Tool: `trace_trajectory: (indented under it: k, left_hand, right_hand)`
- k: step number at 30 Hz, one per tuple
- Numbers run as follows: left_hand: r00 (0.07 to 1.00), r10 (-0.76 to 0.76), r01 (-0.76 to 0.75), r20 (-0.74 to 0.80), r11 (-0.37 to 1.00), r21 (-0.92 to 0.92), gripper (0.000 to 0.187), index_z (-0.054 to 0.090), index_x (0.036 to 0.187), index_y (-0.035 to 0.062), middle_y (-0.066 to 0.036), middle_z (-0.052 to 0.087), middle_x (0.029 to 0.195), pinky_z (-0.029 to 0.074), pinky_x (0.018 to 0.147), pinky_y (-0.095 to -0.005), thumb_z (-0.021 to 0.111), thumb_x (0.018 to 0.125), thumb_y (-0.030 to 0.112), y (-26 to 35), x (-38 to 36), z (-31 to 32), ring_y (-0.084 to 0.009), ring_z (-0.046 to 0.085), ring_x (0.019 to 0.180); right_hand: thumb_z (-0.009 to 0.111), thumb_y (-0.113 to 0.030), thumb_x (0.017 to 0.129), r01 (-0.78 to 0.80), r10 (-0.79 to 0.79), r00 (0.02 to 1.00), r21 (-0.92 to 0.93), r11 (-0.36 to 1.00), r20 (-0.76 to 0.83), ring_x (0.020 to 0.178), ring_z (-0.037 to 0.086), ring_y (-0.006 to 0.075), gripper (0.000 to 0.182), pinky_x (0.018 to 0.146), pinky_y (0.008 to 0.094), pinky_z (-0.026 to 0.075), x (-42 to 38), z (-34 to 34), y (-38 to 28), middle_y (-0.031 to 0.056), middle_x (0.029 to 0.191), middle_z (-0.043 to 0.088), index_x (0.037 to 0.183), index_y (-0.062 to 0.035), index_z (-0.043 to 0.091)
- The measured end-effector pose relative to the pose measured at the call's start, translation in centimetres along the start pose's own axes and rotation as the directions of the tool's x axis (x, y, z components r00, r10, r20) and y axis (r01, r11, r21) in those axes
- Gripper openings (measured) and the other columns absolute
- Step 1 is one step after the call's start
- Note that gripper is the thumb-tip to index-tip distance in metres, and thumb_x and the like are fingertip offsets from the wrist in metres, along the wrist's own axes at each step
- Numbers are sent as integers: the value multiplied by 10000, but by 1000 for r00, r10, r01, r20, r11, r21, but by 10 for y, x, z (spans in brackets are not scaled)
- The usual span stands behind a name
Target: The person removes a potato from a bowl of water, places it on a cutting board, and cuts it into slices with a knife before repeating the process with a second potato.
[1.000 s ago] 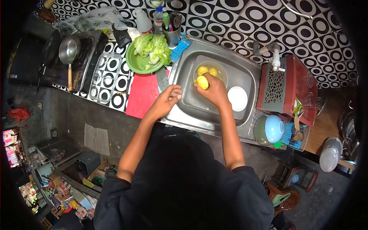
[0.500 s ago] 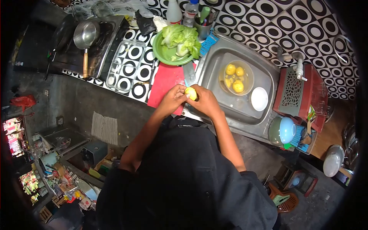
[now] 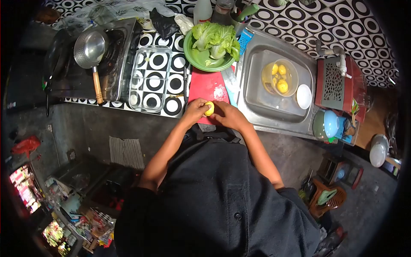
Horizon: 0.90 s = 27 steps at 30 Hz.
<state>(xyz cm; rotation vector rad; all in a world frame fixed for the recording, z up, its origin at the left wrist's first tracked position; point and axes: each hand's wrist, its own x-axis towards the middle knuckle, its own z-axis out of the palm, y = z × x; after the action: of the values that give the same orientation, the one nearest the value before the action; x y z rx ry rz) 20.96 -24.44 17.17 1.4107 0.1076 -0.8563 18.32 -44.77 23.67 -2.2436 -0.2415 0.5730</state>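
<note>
My left hand grips a small yellow potato, peeled, between thumb and fingers over the near end of a red cutting board. Just to the right of the potato is my right hand, its thumb and fingers apart with nothing between them. A knife with a light blue handle lies along the board's right side. Beyond the board, a green bowl holds leafy lettuce. More yellow potatoes sit in a clear bowl in the sink.
The metal sink is at the right, with a white bowl in it and a tap behind. A glass dish stands left of the board. Further left, a wooden-handled pan rests on the stove.
My right hand has come away from the potato and its fingers have opened. The potato stays in my left hand. The view has shifted, showing more of the board.
</note>
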Motion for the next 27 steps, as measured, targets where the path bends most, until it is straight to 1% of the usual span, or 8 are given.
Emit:
trace_trajectory:
  k: [4,6,9,12,15,21,24,27]
  left_hand:
    - [993,46,-22,-113,979,204,276,602,1111,-33,-108,703,953,543,717,-301,661,936,171,-18,26,-14,-156,678,817]
    - [981,137,-75,-134,919,386,379,582,1120,-44,-182,719,978,554,773,-367,703,884,227,-31,43,-22,-255,717,866]
    - [979,178,-72,-102,763,642,365,547,1148,-28,-153,685,972,539,785,-357,687,901,202,8,35,-14,-261,685,863]
    - [971,219,-93,-95,715,693,392,535,1124,-9,-244,684,1018,527,873,-473,689,857,233,16,41,-9,-421,668,972]
    - [948,317,-170,-34,593,787,368,529,1114,-9,-254,656,1019,506,894,-498,675,857,210,22,45,-5,-440,634,993]
    - [867,491,-356,82,496,792,246,557,1121,21,-229,565,1057,486,875,-473,630,910,125,7,52,-13,-418,591,994]
    - [854,500,-387,142,431,815,247,592,1152,46,-205,547,1074,481,899,-446,626,916,109,7,50,-27,-390,584,994]
    - [863,463,-443,203,498,746,317,607,1215,59,-178,542,1113,473,935,-418,654,909,126,10,44,-38,-359,577,1037]
  right_hand:
    - [686,-235,889,-218,223,954,44,975,-199,1180,602,404,601,998,445,482,-13,5,21,257,1281,624,1424,-28,506]
    - [693,-194,876,-278,298,915,112,954,-270,1152,607,414,555,967,445,491,-16,8,38,262,1249,626,1370,-6,523]
    - [701,-149,843,-322,333,845,98,941,-419,1091,607,424,451,931,452,491,-20,13,42,242,1161,624,1239,-1,544]
    - [727,-129,801,-336,321,780,73,939,-537,1076,591,421,441,911,463,482,-17,21,50,230,1132,587,1169,7,526]
    - [748,-120,781,-336,329,759,96,937,-562,1099,578,423,466,912,461,482,-16,22,57,233,1150,571,1162,17,519]
    - [800,-97,742,-356,301,747,26,934,-593,1122,576,401,490,919,453,481,-5,21,70,200,1146,578,1124,-18,503]
    - [809,-98,740,-352,296,766,13,936,-571,1113,584,397,479,915,449,484,-2,21,78,193,1134,589,1104,-21,507]
    - [812,-104,742,-360,315,791,18,933,-525,1099,594,393,448,913,440,487,-1,17,78,195,1108,608,1077,-12,529]
